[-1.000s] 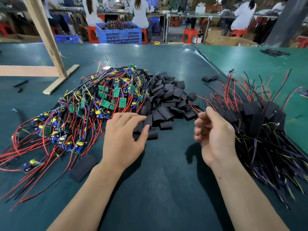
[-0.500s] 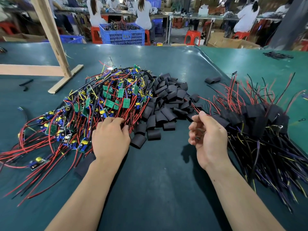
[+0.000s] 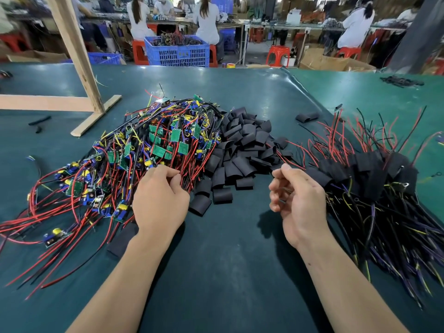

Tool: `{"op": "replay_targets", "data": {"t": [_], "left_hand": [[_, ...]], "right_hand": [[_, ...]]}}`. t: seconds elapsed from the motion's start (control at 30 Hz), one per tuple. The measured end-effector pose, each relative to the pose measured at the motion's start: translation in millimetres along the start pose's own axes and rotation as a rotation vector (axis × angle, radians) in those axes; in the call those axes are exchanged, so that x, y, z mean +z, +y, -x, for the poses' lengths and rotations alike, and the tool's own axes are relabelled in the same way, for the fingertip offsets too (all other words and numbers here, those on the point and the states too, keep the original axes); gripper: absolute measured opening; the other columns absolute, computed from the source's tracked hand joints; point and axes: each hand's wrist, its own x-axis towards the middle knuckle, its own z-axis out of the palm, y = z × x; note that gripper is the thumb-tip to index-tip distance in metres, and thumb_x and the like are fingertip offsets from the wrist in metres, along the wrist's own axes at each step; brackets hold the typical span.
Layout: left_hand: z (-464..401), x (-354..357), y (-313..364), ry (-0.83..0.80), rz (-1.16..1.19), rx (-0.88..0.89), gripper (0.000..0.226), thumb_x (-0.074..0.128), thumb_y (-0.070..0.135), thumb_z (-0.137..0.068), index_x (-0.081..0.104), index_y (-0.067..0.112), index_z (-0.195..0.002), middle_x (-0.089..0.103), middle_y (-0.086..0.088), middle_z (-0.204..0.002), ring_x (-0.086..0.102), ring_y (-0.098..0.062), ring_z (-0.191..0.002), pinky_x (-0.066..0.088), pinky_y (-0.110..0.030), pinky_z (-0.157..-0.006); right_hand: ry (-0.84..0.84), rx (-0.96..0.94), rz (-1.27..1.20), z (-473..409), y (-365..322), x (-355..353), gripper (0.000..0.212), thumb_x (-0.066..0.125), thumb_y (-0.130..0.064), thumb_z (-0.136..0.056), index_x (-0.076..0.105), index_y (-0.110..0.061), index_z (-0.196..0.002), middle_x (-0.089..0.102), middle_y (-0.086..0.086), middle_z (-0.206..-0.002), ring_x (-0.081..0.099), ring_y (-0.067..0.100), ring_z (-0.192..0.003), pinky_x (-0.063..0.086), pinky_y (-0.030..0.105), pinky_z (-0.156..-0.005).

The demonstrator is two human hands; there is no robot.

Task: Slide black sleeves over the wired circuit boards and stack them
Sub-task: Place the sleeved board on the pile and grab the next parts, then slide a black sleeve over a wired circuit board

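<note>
**Both hands at the near edge of three piles**

Nearest: two bare forearms reach in over the dark teal, smooth matte table covering (image 3: 223,272).

Left hand (image 3: 159,203): knuckles up, fingers curled down into the near edge of the tangled heap of green wired circuit boards (image 3: 144,150). Fingertips pinch among thin red leads; which board they belong to cannot be told.

Right hand (image 3: 298,203): hangs above the cloth, palm turned inward, fingers curled loosely. A thin dark strand shows between the fingers; whether it is gripped cannot be told.

A single flat black sleeve (image 3: 121,241), soft and rectangular, lies just left of the left wrist, partly under red wires.

Between the hands, further back: a loose mound of short black sleeves (image 3: 240,150), flattened tubes with a dull rubbery look, cut ends open, several tumbled onto the cloth near the left thumb.

Left pile: small green rectangular boards with blue and yellow parts, glossy red and black leads fanning towards the near left.

Right: stack of already sleeved boards (image 3: 374,174), black wraps bunched together, red leads pointing up and away, dark purple and yellow leads trailing near.

Beyond: one stray pair of black sleeves (image 3: 307,117) alone on the cloth; a pale bare-wood frame (image 3: 79,68) standing far left.

Far: a blue perforated plastic crate (image 3: 179,52), red plastic stools (image 3: 278,54), seated people in white tops at benches.
</note>
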Motion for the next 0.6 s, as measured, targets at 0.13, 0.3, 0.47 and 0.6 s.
{"op": "replay_targets", "data": {"t": [0.13, 0.3, 0.47, 0.6], "left_hand": [[4.9, -1.4, 4.5, -0.027, 0.118, 0.004, 0.007, 0.059, 0.019, -0.095, 0.060, 0.022, -0.089, 0.059, 0.005, -0.067, 0.056, -0.022, -0.062, 0.042, -0.034, -0.059], [3.5, -4.2, 3.8, -0.015, 0.038, -0.002, 0.011, 0.058, 0.018, -0.094, 0.059, 0.023, -0.084, 0.052, 0.011, -0.059, 0.052, -0.018, -0.059, 0.032, -0.031, -0.057], [9.6, -14.8, 8.9, 0.016, 0.221, 0.276, 0.008, 0.051, 0.017, -0.097, 0.056, 0.021, -0.093, 0.049, 0.014, -0.059, 0.046, -0.007, -0.047, 0.027, -0.016, -0.051], [23.9, -14.0, 17.7, -0.161, 0.430, 0.501, 0.010, 0.047, 0.015, -0.095, 0.054, 0.015, -0.088, 0.045, 0.009, -0.058, 0.037, -0.006, -0.047, 0.026, -0.014, -0.050]], "right_hand": [[-0.025, -0.006, 0.019, 1.4, 1.1, 0.4, 0.026, 0.056, -0.018, -0.097, 0.064, -0.012, -0.073, 0.059, 0.002, -0.058, 0.046, 0.013, -0.046, 0.033, 0.021, -0.040], [-0.058, -0.016, 0.040, 3.1, 1.7, 1.3, 0.028, 0.056, -0.018, -0.097, 0.064, -0.013, -0.071, 0.059, 0.003, -0.059, 0.046, 0.013, -0.045, 0.034, 0.020, -0.041], [-0.069, 0.003, 0.103, 2.4, 4.3, 2.2, 0.029, 0.059, -0.018, -0.096, 0.066, -0.016, -0.068, 0.061, 0.003, -0.059, 0.048, 0.012, -0.045, 0.035, 0.021, -0.040], [-0.180, 0.061, 0.185, 1.9, 8.7, 5.1, 0.025, 0.060, -0.024, -0.096, 0.070, -0.016, -0.075, 0.065, 0.003, -0.065, 0.054, 0.014, -0.046, 0.039, 0.021, -0.039]]}}
